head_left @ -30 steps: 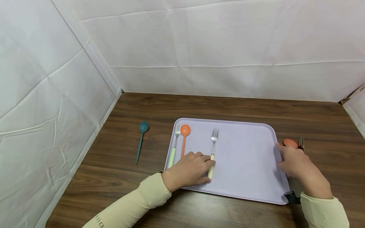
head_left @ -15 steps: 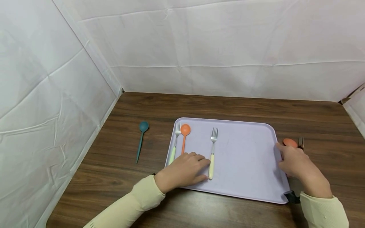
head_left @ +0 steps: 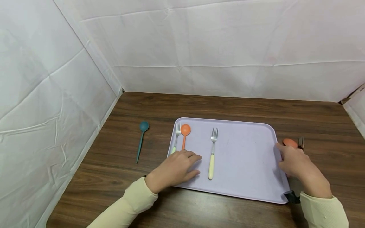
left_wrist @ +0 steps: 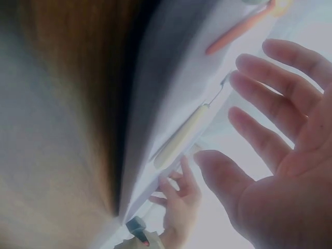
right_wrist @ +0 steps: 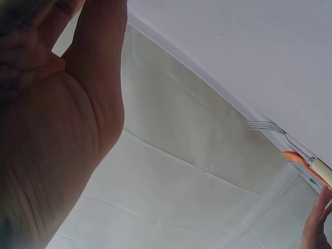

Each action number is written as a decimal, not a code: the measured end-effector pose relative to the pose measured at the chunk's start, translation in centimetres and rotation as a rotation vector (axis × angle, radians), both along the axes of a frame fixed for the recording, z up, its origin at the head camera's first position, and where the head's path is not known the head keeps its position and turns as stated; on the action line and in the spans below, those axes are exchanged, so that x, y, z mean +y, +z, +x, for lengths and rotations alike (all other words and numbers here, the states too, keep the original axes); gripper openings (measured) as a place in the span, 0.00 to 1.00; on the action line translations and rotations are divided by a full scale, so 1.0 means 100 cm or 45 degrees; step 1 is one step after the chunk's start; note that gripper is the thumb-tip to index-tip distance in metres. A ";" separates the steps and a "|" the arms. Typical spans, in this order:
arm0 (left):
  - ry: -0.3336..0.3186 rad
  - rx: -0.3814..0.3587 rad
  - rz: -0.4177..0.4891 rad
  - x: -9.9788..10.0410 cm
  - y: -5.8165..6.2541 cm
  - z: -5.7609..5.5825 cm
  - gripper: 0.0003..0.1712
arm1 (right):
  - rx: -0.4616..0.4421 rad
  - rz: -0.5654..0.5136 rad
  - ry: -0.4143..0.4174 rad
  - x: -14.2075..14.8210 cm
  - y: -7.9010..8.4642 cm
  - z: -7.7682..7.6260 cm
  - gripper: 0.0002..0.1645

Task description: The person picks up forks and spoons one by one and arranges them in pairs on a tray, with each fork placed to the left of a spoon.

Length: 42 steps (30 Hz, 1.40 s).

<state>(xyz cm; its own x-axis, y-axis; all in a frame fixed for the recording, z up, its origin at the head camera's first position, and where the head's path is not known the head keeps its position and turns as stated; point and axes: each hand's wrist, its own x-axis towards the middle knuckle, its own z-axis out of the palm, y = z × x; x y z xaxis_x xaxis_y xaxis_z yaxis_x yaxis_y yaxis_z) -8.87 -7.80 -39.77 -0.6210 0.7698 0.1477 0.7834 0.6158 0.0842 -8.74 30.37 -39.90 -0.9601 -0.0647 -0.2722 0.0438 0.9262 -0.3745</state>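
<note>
My left hand [head_left: 176,167] hovers over the left part of a lilac tray [head_left: 242,158], its fingers spread and holding nothing. A fork with a cream handle [head_left: 211,166] lies on the tray to the right of those fingertips. Under and beyond this hand are an orange spoon [head_left: 185,129] and a fork with a pale green handle [head_left: 178,133], both partly covered by it. My right hand [head_left: 297,166] rests at the tray's right rim, index finger and thumb touching it a little apart. In the left wrist view the left palm and the fork's cream handle [left_wrist: 181,137] show clearly.
A dark teal spoon [head_left: 141,139] lies on the brown wooden table [head_left: 159,104] left of the tray. Past the right rim lie another orange spoon [head_left: 290,143] and a dark fork [head_left: 301,143], partly behind the right hand. White sheeting [head_left: 199,47] stands along the table's back and left sides.
My left hand has let go of the cream-handled fork and drawn back to the left. That fork now lies alone on the tray. The right hand stays at the rim.
</note>
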 end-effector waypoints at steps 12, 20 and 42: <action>0.075 -0.019 0.060 -0.013 -0.002 -0.002 0.23 | -0.017 -0.010 -0.036 -0.002 0.001 0.000 0.40; 0.078 -0.018 0.081 -0.017 -0.003 -0.004 0.23 | -0.022 0.001 -0.022 0.000 0.001 0.000 0.40; 0.202 0.059 0.259 -0.035 0.001 -0.013 0.17 | -0.009 0.004 -0.029 -0.001 0.000 -0.001 0.40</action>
